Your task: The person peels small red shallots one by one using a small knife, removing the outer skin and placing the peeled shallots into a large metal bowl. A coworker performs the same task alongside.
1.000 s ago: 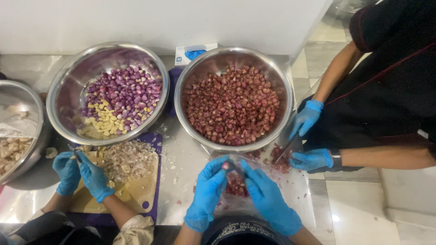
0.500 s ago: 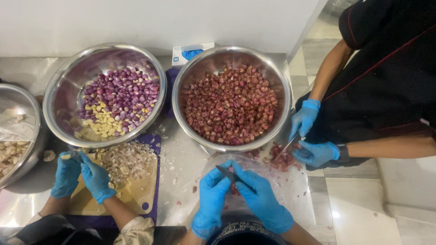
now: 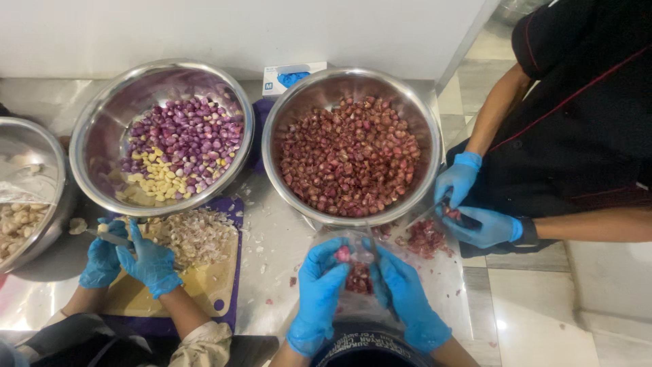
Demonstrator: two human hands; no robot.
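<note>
Both gloved hands drawn nearer together, left hand (image 3: 319, 299) pinching a red shallot (image 3: 343, 254), right hand (image 3: 407, 299) gripping a small knife (image 3: 372, 248)

Left hand (image 3: 316, 299) pinches a shallot (image 3: 343, 254); right hand (image 3: 406, 299) beside it, fingers curled, knife (image 3: 372, 246) between. Peels (image 3: 358, 278) lie under both. Shallot bowl (image 3: 292, 136) at 12 o'clock, mixed bowl (image 3: 102, 115) at 10. Co-workers' gloved hands at 3 and 9 o'clock.

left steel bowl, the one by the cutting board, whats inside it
The bowl holds peeled purple shallots with a smaller patch of pale yellow cloves. What lies under the heap is covered.
</note>
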